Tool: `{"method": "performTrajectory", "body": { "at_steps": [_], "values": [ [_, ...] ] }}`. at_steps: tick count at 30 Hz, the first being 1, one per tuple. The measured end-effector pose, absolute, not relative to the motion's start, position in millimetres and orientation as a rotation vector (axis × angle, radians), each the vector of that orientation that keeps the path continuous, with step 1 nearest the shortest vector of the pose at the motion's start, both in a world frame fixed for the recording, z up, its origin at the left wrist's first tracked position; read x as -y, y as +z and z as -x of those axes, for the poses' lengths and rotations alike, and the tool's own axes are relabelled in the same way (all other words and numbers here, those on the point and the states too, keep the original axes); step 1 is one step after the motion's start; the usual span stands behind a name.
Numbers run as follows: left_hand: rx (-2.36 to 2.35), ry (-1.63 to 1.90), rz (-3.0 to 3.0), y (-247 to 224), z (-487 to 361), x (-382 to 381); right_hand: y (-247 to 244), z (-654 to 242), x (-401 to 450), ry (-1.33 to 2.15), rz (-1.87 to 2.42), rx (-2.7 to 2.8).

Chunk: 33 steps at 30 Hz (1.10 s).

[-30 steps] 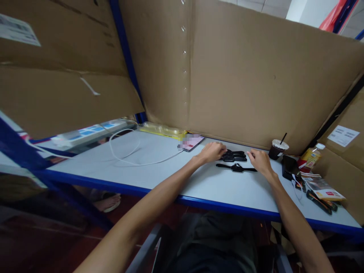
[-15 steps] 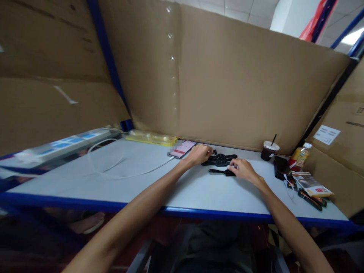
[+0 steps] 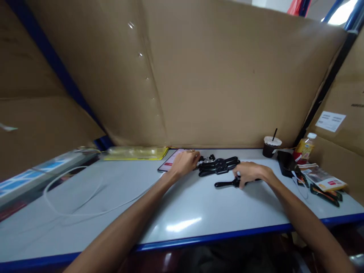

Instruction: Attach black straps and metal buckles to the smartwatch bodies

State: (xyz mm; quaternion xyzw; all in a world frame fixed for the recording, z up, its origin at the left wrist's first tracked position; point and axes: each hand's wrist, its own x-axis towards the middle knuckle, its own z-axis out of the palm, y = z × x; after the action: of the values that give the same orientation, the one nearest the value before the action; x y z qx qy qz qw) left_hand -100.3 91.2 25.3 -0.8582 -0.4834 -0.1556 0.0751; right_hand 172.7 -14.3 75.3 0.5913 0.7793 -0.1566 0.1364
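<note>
My left hand (image 3: 186, 162) is closed, its fingertips together beside some small black parts (image 3: 211, 157) at the back of the table; whatever it pinches is too small to make out. Partly beneath that hand lies a phone (image 3: 167, 165) with its screen lit. My right hand (image 3: 250, 172) bends down over a long black plastic piece (image 3: 224, 184), thumb and fingers gripping its middle, which they partly hide. Between both hands, several similar black pieces (image 3: 220, 166) with slim arms and a rounded centre lie side by side.
A white cable (image 3: 113, 209) loops across the left of the table (image 3: 182, 212). Behind it lies a yellow-edged clear package (image 3: 136, 153). At right stand a lidded cup (image 3: 271, 147) and a bottle (image 3: 307, 148), near a black case (image 3: 287, 163) and a packet (image 3: 324, 177). Cardboard walls enclose the back.
The camera view has come closer and turned. My right hand has moved further over the single black piece and now grips its middle. My left hand stays near the small parts.
</note>
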Motion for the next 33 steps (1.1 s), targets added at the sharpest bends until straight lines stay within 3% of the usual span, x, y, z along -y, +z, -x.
{"method": "performTrajectory", "body": {
  "at_steps": [12, 15, 25, 28, 33],
  "values": [
    [1.496, -0.349, 2.529, 34.2, 100.7, -88.5, 69.0, -254.1, 13.3, -0.563, -2.235, -1.639],
    [1.479, -0.353, 2.554, 30.8, 102.3, -92.9, 68.2, -263.2, 6.1, -0.493, -2.269, -1.684],
    [1.486, -0.399, 2.610, 5.8, 122.4, -126.2, 53.2, -254.8, -0.3, 0.333, -2.343, -1.933],
    [1.309, -0.412, 2.711, -3.1, 119.4, -130.7, 47.0, -247.2, -5.2, 0.390, -2.336, -2.174],
    [1.191, -0.429, 2.803, -13.9, 116.8, -138.2, 27.1, -222.2, -16.0, 0.206, -2.193, -2.648]
  ]
}}
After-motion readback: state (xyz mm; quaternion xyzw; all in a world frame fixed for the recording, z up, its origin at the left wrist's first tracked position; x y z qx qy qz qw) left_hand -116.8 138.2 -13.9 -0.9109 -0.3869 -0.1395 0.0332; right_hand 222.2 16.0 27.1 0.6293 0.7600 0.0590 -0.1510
